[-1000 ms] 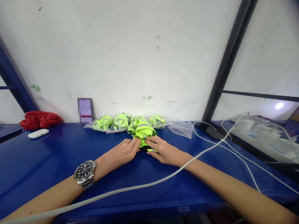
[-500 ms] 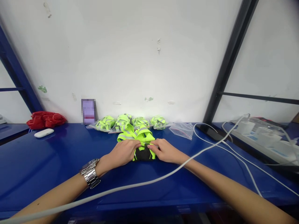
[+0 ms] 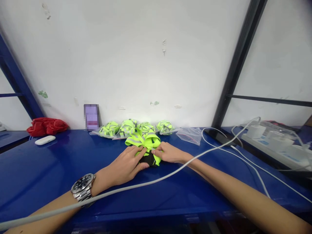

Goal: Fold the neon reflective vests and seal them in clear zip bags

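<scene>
A neon-yellow strap bundle [image 3: 136, 139] with grey reflective stripes and a black part [image 3: 149, 159] lies on the blue table [image 3: 102, 201]. On its left side, my left hand [image 3: 126, 164] has its fingertips on the straps, closed round the edge, with the thumb by the black part. My right hand [image 3: 169, 152] pinches the bundle's right side between thumb and fingers. What lies under the fingertips is hidden. Behind stand similar bundles in clear bags [image 3: 110, 128], several in a row along the wall.
An empty clear bag [image 3: 189, 136] lies right of the row. A white cable [image 3: 146, 184] crosses in front of both forearms. Left are red plastic [image 3: 47, 126], a white case [image 3: 45, 140] and an upright phone [image 3: 91, 117]. A dark phone [image 3: 217, 137] and power strip [image 3: 273, 146] lie right.
My left hand has rolled over, its thumb now lower beside the black part and the watch face turned up. My right hand has shifted slightly left and up. The straps are bunched differently.
</scene>
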A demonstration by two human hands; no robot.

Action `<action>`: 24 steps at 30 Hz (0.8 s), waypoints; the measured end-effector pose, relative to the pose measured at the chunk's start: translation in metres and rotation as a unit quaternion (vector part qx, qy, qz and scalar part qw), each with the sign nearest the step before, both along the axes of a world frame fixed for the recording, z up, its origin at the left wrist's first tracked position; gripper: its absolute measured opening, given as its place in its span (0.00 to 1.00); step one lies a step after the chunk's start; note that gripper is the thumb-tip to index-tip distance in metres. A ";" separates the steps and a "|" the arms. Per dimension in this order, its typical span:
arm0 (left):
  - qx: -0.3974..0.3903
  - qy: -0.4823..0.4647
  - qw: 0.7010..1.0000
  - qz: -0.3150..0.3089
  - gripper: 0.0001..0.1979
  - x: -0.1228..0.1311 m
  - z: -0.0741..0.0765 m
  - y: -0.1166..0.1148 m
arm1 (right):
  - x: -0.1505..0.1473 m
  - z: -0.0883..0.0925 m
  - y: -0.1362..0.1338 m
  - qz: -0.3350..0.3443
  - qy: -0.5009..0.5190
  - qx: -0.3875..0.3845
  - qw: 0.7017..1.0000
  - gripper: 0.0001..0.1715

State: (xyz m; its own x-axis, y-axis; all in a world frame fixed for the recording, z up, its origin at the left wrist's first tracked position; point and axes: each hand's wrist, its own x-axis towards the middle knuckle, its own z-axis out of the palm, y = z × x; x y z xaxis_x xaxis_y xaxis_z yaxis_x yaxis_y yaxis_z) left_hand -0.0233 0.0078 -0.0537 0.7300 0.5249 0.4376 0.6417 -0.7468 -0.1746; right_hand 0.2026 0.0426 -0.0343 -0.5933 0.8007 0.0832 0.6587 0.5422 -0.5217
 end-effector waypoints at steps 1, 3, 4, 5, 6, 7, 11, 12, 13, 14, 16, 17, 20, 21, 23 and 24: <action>-0.010 0.008 1.000 -0.004 0.28 -0.001 0.002 -0.002 | -0.001 0.000 0.000 -0.004 -0.004 0.002 1.000 0.26; -0.022 0.017 1.000 -0.009 0.30 -0.002 0.004 -0.002 | -0.004 0.000 -0.002 -0.022 -0.021 0.022 0.999 0.27; -0.025 0.018 0.999 -0.011 0.29 -0.002 0.005 -0.001 | -0.005 -0.001 -0.003 -0.040 -0.034 0.048 0.997 0.28; -0.028 0.018 0.999 -0.013 0.26 -0.001 0.005 0.000 | -0.006 -0.003 -0.005 -0.064 -0.045 0.090 0.993 0.28; -0.028 0.021 0.999 -0.015 0.24 0.000 0.005 0.002 | -0.006 -0.005 -0.008 -0.089 -0.053 0.148 0.983 0.27; -0.026 0.024 0.999 -0.016 0.23 0.001 0.005 0.004 | -0.005 -0.007 -0.011 -0.106 -0.057 0.216 0.969 0.26; -0.013 0.036 0.999 -0.018 0.20 0.002 0.004 0.008 | 0.002 -0.013 -0.021 0.024 -0.057 0.405 0.912 0.20; -0.012 0.035 0.999 -0.017 0.20 0.001 0.004 0.009 | 0.004 -0.014 -0.022 0.074 -0.061 0.412 0.906 0.20; -0.014 0.034 0.999 -0.016 0.20 0.001 0.003 0.009 | 0.006 -0.014 -0.022 0.111 -0.066 0.412 0.902 0.21; -0.019 0.033 0.999 -0.014 0.19 0.000 0.002 0.010 | 0.007 -0.015 -0.021 0.130 -0.071 0.411 0.900 0.22; -0.046 0.020 0.999 -0.001 0.18 -0.002 0.001 0.012 | 0.007 -0.016 -0.018 0.128 -0.077 0.404 0.903 0.19; -0.067 0.009 0.998 0.009 0.17 -0.002 0.001 0.012 | 0.006 -0.017 -0.016 0.119 -0.074 0.395 0.908 0.16; -0.136 -0.043 0.989 0.036 0.13 -0.002 0.003 0.016 | 0.003 -0.021 -0.015 0.075 -0.037 0.348 0.934 0.13; -0.156 -0.063 0.985 0.035 0.12 -0.001 0.005 0.016 | 0.001 -0.021 -0.017 0.058 -0.017 0.324 0.944 0.13; -0.191 -0.100 0.976 0.025 0.10 0.003 0.008 0.017 | -0.001 -0.019 -0.020 0.029 0.017 0.267 0.963 0.12; -0.206 -0.116 0.971 0.023 0.10 0.004 0.009 0.017 | -0.001 -0.016 -0.022 0.017 0.028 0.235 0.972 0.13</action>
State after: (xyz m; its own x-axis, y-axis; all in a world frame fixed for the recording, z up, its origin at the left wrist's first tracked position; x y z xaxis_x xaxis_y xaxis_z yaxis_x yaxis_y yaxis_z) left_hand -0.0189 0.0246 -0.0444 0.6083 0.7202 0.3336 0.6622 -0.6923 0.2869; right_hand 0.2012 0.0202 -0.0506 -0.6025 0.6475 0.4667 0.6147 0.7494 -0.2461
